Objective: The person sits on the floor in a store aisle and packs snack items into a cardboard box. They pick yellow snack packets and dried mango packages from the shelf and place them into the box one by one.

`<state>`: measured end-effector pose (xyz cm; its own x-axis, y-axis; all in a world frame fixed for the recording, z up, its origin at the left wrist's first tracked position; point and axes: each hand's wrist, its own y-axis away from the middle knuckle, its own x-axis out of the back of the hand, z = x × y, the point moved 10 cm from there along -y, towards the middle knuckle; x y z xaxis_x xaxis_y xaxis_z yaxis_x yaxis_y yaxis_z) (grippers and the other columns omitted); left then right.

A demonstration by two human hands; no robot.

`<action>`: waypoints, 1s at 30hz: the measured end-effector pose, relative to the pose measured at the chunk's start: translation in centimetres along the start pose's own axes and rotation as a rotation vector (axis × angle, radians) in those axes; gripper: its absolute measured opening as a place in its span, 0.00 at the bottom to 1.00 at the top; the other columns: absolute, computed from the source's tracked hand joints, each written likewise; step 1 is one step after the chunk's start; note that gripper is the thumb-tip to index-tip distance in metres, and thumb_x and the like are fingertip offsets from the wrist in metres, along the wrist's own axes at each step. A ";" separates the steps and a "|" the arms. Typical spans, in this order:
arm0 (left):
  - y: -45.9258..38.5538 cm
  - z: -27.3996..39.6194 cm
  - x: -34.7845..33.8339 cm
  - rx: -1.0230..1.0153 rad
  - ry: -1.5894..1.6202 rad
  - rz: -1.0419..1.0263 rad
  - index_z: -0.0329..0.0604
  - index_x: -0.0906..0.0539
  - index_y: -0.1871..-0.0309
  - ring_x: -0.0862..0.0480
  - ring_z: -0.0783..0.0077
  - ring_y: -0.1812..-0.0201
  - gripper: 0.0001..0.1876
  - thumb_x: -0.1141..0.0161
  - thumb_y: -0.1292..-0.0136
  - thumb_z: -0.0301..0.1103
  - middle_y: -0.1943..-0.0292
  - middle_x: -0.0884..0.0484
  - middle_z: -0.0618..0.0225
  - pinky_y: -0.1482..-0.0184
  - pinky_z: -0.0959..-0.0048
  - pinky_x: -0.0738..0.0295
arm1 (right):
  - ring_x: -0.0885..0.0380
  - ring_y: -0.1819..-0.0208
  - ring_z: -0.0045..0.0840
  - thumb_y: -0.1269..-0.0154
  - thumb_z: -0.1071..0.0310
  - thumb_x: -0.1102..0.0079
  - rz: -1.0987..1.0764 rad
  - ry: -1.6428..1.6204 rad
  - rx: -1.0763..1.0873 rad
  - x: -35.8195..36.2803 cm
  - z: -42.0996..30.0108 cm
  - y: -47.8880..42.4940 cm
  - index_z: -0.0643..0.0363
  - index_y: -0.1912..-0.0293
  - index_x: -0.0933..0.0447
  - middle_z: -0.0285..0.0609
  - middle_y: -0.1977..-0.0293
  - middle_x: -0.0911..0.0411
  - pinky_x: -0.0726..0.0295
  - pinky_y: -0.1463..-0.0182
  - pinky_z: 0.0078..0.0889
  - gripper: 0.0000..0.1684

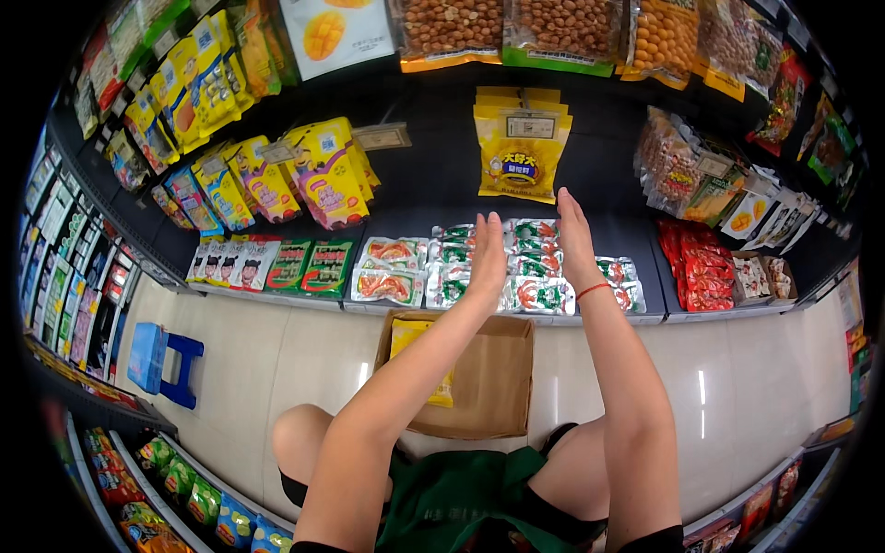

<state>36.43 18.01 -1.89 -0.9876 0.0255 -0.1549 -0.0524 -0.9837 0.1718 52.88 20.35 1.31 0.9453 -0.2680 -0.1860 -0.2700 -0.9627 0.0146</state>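
My left hand (489, 259) and my right hand (576, 238) are raised in front of the shelf, palms facing each other, fingers stretched out and nothing held. Just beyond them, a yellow snack bag (522, 155) hangs from a hook, with more like it behind. My right fingertips are by its lower right corner; whether they touch it I cannot tell. Beneath my hands, silver snack packets (541, 294) lie in rows on the bottom shelf. On the floor between my knees stands an open cardboard box (494, 373); a yellow bag (442, 387) lies inside, partly hidden by my left forearm.
Yellow pouches (328, 173) hang at the left, and clear snack bags (671, 162) at the right. Bags of nuts (453, 31) overhang from above. A blue stool (181, 370) is on the tiled floor at left. Shelves with chip bags (204, 501) stand close behind me.
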 end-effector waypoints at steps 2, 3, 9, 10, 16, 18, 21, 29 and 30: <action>-0.8 1.2 -0.4 -0.028 -0.036 0.009 0.48 0.56 0.24 0.52 0.64 0.25 0.43 0.65 0.32 0.68 0.24 0.55 0.65 0.28 0.66 0.55 | 0.43 0.31 0.29 0.29 0.43 0.54 0.020 -0.033 0.020 0.3 -0.2 -1.1 0.66 0.32 0.42 0.47 0.33 0.39 0.47 0.30 0.28 0.40; -0.7 2.3 -0.8 -0.045 -0.064 0.011 0.47 0.56 0.24 0.52 0.64 0.25 0.43 0.65 0.32 0.67 0.24 0.55 0.65 0.28 0.67 0.55 | 0.44 0.31 0.29 0.29 0.43 0.54 0.024 -0.043 0.022 0.4 -0.3 -1.7 0.66 0.32 0.43 0.47 0.33 0.39 0.47 0.30 0.28 0.40; -3.1 4.6 -1.0 -0.137 -0.150 0.063 0.43 0.53 0.25 0.48 0.65 0.27 0.41 0.63 0.31 0.64 0.27 0.50 0.62 0.30 0.69 0.52 | 0.44 0.30 0.30 0.30 0.42 0.54 0.016 -0.086 0.040 0.7 0.3 -4.6 0.64 0.32 0.43 0.47 0.32 0.40 0.49 0.29 0.28 0.41; -3.9 4.5 -0.7 -0.155 -0.156 0.080 0.43 0.52 0.26 0.47 0.65 0.28 0.41 0.62 0.31 0.63 0.27 0.49 0.62 0.30 0.70 0.51 | 0.44 0.30 0.30 0.29 0.42 0.54 0.011 -0.072 0.042 0.6 0.2 -4.8 0.65 0.31 0.43 0.48 0.33 0.40 0.48 0.29 0.28 0.41; -8.1 4.1 0.2 -0.236 -0.170 0.152 0.40 0.49 0.27 0.41 0.66 0.31 0.39 0.59 0.30 0.60 0.31 0.43 0.59 0.32 0.71 0.47 | 0.41 0.31 0.31 0.28 0.43 0.55 0.012 0.000 0.044 0.5 1.4 -6.6 0.65 0.31 0.44 0.49 0.33 0.39 0.45 0.30 0.27 0.40; -9.4 4.1 0.4 -0.260 -0.172 0.170 0.39 0.48 0.28 0.39 0.66 0.32 0.38 0.58 0.30 0.59 0.32 0.41 0.58 0.33 0.71 0.45 | 0.41 0.31 0.31 0.28 0.43 0.56 0.012 -0.021 0.018 0.5 2.0 -7.2 0.65 0.31 0.43 0.48 0.33 0.39 0.46 0.30 0.26 0.40; -10.8 4.2 0.6 -0.285 -0.174 0.182 0.38 0.46 0.28 0.37 0.66 0.34 0.37 0.56 0.30 0.57 0.34 0.38 0.57 0.34 0.72 0.43 | 0.41 0.31 0.31 0.28 0.43 0.56 0.015 -0.034 0.062 0.5 2.1 -8.1 0.65 0.31 0.43 0.48 0.33 0.38 0.46 0.31 0.25 0.40; -13.0 3.8 1.5 -0.297 -0.168 0.182 0.34 0.41 0.30 0.29 0.67 0.39 0.35 0.52 0.29 0.53 0.39 0.30 0.53 0.38 0.74 0.37 | 0.38 0.35 0.26 0.28 0.45 0.55 -0.047 -0.029 0.107 -0.9 1.8 -8.5 0.66 0.33 0.40 0.46 0.37 0.34 0.44 0.32 0.25 0.38; -13.1 4.0 1.4 -0.301 -0.161 0.170 0.33 0.41 0.30 0.28 0.67 0.39 0.35 0.51 0.29 0.53 0.39 0.29 0.53 0.38 0.74 0.36 | 0.38 0.35 0.25 0.28 0.45 0.54 -0.068 -0.034 0.107 -1.2 1.7 -8.4 0.67 0.33 0.40 0.45 0.38 0.34 0.44 0.32 0.25 0.38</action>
<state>35.14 31.68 -0.50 -0.9903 -0.1386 0.0099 0.1365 -0.9839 -0.1154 53.74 28.84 -0.31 0.9558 -0.1991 -0.2164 -0.2253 -0.9688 -0.1035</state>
